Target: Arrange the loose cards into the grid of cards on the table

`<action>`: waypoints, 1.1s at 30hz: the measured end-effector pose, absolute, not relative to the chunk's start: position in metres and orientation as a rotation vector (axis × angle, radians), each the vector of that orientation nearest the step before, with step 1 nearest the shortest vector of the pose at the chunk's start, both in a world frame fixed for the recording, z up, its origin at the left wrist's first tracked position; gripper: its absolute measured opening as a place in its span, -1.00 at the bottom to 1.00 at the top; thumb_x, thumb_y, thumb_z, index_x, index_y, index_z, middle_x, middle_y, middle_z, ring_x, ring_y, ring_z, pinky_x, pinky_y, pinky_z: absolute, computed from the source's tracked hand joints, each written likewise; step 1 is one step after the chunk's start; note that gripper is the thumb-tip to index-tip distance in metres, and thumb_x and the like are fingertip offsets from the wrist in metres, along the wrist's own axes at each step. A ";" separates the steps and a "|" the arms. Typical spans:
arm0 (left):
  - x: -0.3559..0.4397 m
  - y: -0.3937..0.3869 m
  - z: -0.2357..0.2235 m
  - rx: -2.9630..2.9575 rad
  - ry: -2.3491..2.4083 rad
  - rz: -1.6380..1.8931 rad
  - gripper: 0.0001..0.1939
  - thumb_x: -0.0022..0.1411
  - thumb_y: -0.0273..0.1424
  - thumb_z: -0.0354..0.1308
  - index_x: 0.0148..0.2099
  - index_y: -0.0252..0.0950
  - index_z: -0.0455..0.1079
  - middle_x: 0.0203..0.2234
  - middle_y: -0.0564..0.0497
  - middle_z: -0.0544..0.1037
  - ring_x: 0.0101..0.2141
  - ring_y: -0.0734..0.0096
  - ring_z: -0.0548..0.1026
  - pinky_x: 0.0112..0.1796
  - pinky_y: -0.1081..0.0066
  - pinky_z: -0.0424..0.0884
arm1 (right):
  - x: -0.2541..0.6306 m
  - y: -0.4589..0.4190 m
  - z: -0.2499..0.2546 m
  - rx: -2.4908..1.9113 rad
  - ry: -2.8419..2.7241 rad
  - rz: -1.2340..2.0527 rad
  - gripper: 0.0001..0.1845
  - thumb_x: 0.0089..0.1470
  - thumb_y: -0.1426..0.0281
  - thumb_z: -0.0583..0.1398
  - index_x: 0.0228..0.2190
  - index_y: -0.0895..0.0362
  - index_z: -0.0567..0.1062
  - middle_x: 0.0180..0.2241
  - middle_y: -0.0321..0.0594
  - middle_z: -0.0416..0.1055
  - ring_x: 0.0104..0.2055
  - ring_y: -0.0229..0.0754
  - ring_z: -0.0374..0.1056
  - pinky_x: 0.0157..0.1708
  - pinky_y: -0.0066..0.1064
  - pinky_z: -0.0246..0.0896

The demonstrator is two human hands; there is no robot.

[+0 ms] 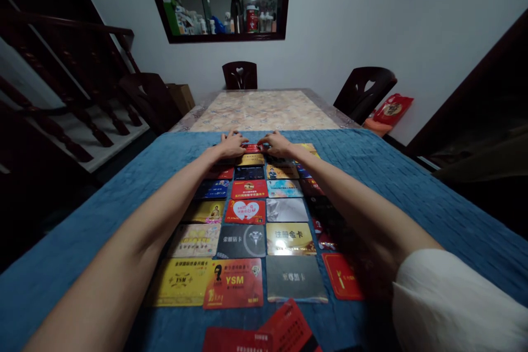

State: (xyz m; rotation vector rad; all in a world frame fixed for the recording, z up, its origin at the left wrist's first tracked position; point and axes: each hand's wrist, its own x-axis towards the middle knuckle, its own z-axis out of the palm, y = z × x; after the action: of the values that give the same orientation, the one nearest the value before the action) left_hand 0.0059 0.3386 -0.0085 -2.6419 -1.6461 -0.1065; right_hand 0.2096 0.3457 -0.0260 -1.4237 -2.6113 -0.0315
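Note:
Both my arms stretch forward over rows of plastic cards laid on a blue cloth [136,192]. At the far end of the rows lies a small red card [252,148]. My left hand [231,146] has its curled fingertips at this card's left edge. At the right edge, the bent fingers of my right hand [277,144] hold it from the other side. Just nearer is a gold card [251,159], with a black card [248,173] below it. A gold and orange card [305,147] lies beyond my right wrist. My forearms cover parts of the outer columns.
Loose red cards [237,339] overlap at the near edge, below a red YSM card [234,283] and a dark grey card [296,279]. Past the cloth, the patterned tabletop [264,110] runs toward a dark chair [240,75]. Another chair [365,91] stands at right.

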 end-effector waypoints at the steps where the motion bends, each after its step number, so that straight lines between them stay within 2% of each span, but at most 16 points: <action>1: 0.005 0.336 -0.008 -2.633 -1.639 -0.135 -0.54 0.21 -0.35 0.01 0.14 -0.20 0.44 0.10 -0.18 0.43 0.24 -0.15 0.10 0.12 -0.11 0.09 | 0.211 0.343 -0.025 -1.431 -2.596 -0.038 -0.59 0.22 0.25 0.14 0.05 0.04 0.54 0.05 -0.04 0.47 0.07 0.05 0.29 0.04 -0.21 0.07; 6: -0.002 0.317 -0.005 -2.612 -1.512 -0.346 -0.60 0.27 -0.33 0.01 0.10 -0.20 0.46 0.12 -0.16 0.43 0.25 -0.11 0.07 0.14 -0.18 0.01 | 0.218 0.324 -0.014 -1.455 -2.536 -0.066 -0.60 0.23 0.28 0.14 0.05 0.05 0.53 0.08 -0.02 0.43 0.09 0.11 0.22 -0.01 -0.18 0.09; 13: 0.000 0.270 0.000 -2.597 -1.316 -0.564 -0.68 0.26 -0.34 0.05 -0.02 -0.24 0.52 -0.05 -0.16 0.53 0.18 -0.08 0.17 0.11 -0.14 0.08 | 0.224 0.285 0.002 -1.361 -2.518 -0.094 -0.66 0.20 0.38 0.12 -0.06 0.08 0.60 -0.04 -0.02 0.48 0.02 0.09 0.20 -0.13 -0.22 0.07; 18: 0.007 0.228 0.004 -2.629 -1.229 -0.600 -0.71 0.26 -0.39 0.04 -0.05 -0.23 0.53 -0.08 -0.14 0.54 0.16 -0.07 0.22 0.10 -0.11 0.09 | 0.229 0.255 0.009 -1.268 -2.497 -0.139 -0.69 0.14 0.50 0.12 -0.16 0.15 0.62 -0.16 -0.06 0.51 -0.09 0.01 0.23 -0.20 -0.27 0.02; 24: 0.010 0.179 0.008 -2.658 -1.172 -0.631 -0.66 0.26 -0.42 0.04 0.04 -0.23 0.49 -0.07 -0.14 0.54 0.16 -0.06 0.23 0.12 -0.09 0.07 | 0.237 0.218 0.010 -1.201 -2.455 -0.161 -0.73 0.21 0.42 0.12 -0.20 0.14 0.61 -0.23 -0.09 0.52 -0.14 -0.02 0.22 -0.20 -0.28 0.01; 28: 0.011 0.150 0.008 -2.651 -1.139 -0.659 -0.71 0.26 -0.41 0.06 -0.02 -0.22 0.51 -0.09 -0.11 0.56 0.16 -0.04 0.23 0.13 -0.07 0.07 | 0.244 0.196 0.006 -1.143 -2.455 -0.154 -0.72 0.25 0.36 0.10 -0.21 0.14 0.61 -0.27 -0.08 0.52 -0.18 -0.04 0.22 -0.18 -0.26 0.03; 33: 0.011 0.117 0.004 -2.681 -1.046 -0.745 -0.74 0.29 -0.44 0.05 -0.05 -0.25 0.51 -0.14 -0.10 0.57 0.15 0.00 0.24 0.14 -0.05 0.10 | 0.252 0.168 0.001 -1.027 -2.455 -0.163 -0.72 0.27 0.37 0.10 -0.27 0.14 0.61 -0.31 -0.09 0.53 -0.20 -0.05 0.22 -0.14 -0.23 0.04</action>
State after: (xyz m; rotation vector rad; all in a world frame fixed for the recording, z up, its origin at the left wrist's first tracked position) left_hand 0.0112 0.1170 0.0039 -2.6812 -1.0464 -0.7452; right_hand 0.2516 0.1681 0.0006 -1.0274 -2.4552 -0.1628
